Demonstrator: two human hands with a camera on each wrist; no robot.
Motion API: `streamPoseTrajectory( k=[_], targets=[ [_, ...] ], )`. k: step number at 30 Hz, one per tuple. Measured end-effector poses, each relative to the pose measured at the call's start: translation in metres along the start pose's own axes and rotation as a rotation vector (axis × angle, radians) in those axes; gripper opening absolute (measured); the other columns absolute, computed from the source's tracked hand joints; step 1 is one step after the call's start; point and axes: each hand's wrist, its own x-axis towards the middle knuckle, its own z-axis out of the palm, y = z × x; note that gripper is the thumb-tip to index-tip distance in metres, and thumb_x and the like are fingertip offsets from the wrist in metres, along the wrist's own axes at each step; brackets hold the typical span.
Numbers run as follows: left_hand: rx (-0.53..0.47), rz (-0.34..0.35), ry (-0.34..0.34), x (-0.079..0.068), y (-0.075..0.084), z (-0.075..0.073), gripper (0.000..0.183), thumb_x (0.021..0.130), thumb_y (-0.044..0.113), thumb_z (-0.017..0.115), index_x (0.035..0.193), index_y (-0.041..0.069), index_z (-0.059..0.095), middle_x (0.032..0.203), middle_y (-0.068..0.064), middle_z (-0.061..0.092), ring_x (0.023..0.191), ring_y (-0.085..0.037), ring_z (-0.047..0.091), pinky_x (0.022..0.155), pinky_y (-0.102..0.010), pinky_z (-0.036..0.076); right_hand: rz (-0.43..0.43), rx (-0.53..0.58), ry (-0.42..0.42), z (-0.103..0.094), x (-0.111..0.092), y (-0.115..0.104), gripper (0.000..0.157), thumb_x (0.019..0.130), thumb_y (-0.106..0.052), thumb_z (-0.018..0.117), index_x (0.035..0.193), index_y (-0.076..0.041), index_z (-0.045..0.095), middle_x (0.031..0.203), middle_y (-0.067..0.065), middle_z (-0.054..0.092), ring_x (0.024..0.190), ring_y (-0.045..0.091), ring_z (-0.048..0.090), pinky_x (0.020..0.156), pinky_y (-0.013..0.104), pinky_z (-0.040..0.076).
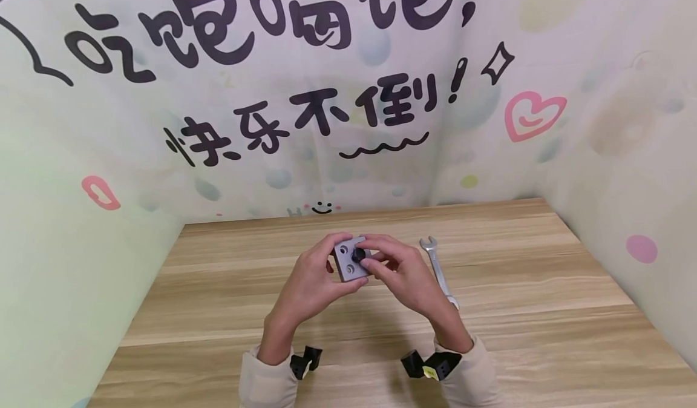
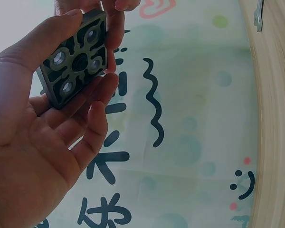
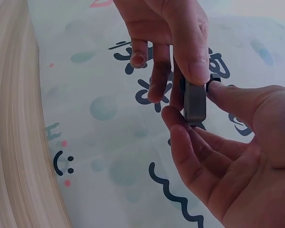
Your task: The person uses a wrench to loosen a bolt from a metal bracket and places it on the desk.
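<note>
A grey square plate [image 1: 342, 261] with round holes is held up above the table. My left hand [image 1: 310, 281] grips it by its edges between thumb and fingers. A black knob [image 1: 358, 255] stands out from its face, and my right hand [image 1: 408, 275] pinches it with thumb and forefinger. The left wrist view shows the plate's back [image 2: 76, 59], dark and ribbed, with holes near the corners and a dark round centre. Seen edge-on in the right wrist view, the plate [image 3: 195, 104] has the knob [image 3: 214, 78] at its side, under my right thumb.
To the right of my right hand, an open-ended wrench [image 1: 438, 272] lies on the wooden table [image 1: 218, 311]. Behind the table's far edge hangs a pale printed backdrop [image 1: 305, 184] with black writing. Pale walls stand at both sides. Each wrist wears a small black camera [image 1: 305, 362].
</note>
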Motion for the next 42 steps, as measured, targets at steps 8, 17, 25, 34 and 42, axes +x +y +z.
streamPoseTrajectory(
  k=[8, 17, 25, 34, 42],
  targets=[
    [-0.006, 0.001, 0.0, -0.0003, 0.0, -0.0003, 0.069, 0.073, 0.02, 0.089, 0.132, 0.006, 0.056, 0.109, -0.003, 0.067, 0.077, -0.019, 0.057, 0.063, -0.023, 0.047, -0.027, 0.026, -0.012, 0.0, 0.0004, 0.0015, 0.026, 0.095, -0.004, 0.064, 0.121, -0.004, 0.069, 0.132, 0.016, 0.062, 0.082, 0.013, 0.064, 0.067, 0.025, 0.056],
    [-0.006, -0.006, 0.0, -0.0005, 0.0006, -0.0009, 0.069, 0.073, 0.02, 0.089, 0.132, 0.007, 0.055, 0.109, -0.003, 0.067, 0.077, -0.018, 0.057, 0.063, -0.023, 0.048, -0.013, 0.029, -0.021, 0.0001, 0.0006, 0.0021, 0.031, 0.095, -0.001, 0.062, 0.126, -0.005, 0.067, 0.127, 0.016, 0.064, 0.081, 0.015, 0.066, 0.067, 0.028, 0.057],
    [-0.001, -0.006, 0.004, -0.001, 0.0014, -0.001, 0.068, 0.073, 0.02, 0.089, 0.132, 0.01, 0.055, 0.111, -0.002, 0.066, 0.081, -0.013, 0.056, 0.065, -0.023, 0.048, 0.08, 0.014, -0.034, 0.0011, -0.0007, -0.0018, 0.044, 0.093, -0.012, 0.069, 0.135, -0.013, 0.056, 0.125, 0.011, 0.064, 0.091, 0.018, 0.069, 0.067, 0.029, 0.056],
    [-0.007, 0.008, 0.001, 0.0, 0.0012, 0.0008, 0.068, 0.073, 0.02, 0.089, 0.132, 0.007, 0.056, 0.112, -0.002, 0.066, 0.083, -0.011, 0.056, 0.065, -0.023, 0.049, 0.125, 0.023, 0.058, 0.0072, 0.0005, -0.0045, 0.018, 0.09, -0.014, 0.074, 0.099, -0.011, 0.058, 0.129, 0.011, 0.064, 0.085, 0.017, 0.069, 0.067, 0.028, 0.057],
    [-0.009, 0.003, 0.001, -0.0005, 0.0017, 0.0008, 0.069, 0.073, 0.019, 0.089, 0.132, 0.007, 0.055, 0.113, -0.003, 0.066, 0.082, -0.011, 0.056, 0.065, -0.023, 0.049, 0.097, 0.004, 0.082, 0.0095, 0.001, -0.0033, 0.013, 0.09, -0.014, 0.073, 0.097, -0.011, 0.062, 0.127, 0.012, 0.066, 0.084, 0.016, 0.069, 0.067, 0.027, 0.057]
  ],
)
